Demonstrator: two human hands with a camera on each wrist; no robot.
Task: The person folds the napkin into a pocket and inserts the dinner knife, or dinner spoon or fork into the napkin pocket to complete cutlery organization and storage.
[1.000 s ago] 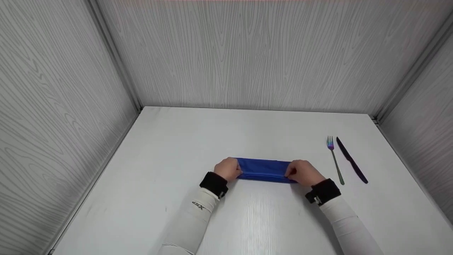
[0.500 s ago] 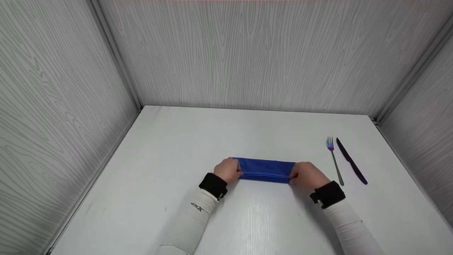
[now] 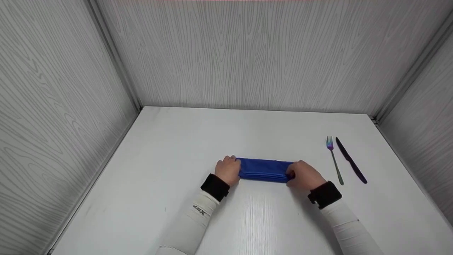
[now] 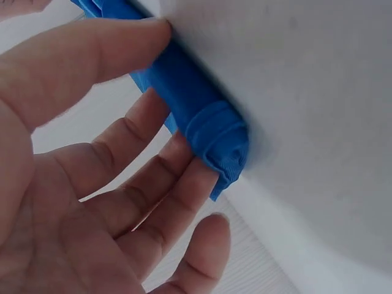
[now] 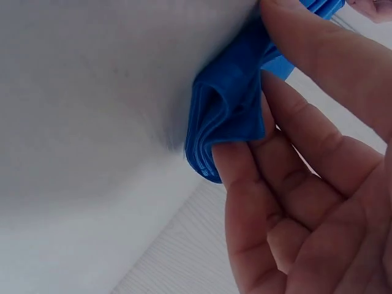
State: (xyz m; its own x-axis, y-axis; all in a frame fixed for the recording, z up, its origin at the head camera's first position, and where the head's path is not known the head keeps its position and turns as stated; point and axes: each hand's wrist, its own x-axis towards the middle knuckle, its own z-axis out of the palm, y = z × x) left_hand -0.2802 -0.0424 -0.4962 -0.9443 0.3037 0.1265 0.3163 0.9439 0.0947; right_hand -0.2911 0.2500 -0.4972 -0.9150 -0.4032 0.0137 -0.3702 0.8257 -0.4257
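Observation:
A blue cloth point(image 3: 264, 170), folded into a long flat strip with stacked layers, lies crosswise on the white table. My left hand point(image 3: 227, 170) holds its left end; in the left wrist view the thumb touches the near edge of the cloth point(image 4: 196, 98) and several fingers rest against its other side. The right end is between the thumb and fingers of my right hand point(image 3: 305, 175). Loose layered folds of the cloth point(image 5: 223, 104) show at that end in the right wrist view. Part of each end is hidden under the hands.
To the right of my right hand lie a rainbow-coloured fork point(image 3: 330, 144) and a dark knife point(image 3: 350, 160), side by side with tines and blade pointing away. Grey wood-grain panels point(image 3: 240, 53) wall the table point(image 3: 184, 134) at the back and both sides.
The left hand's fingers have shifted from the front corner to spread over the left end. My right hand moved slightly right, then back left, at its end. The folded layers look more even.

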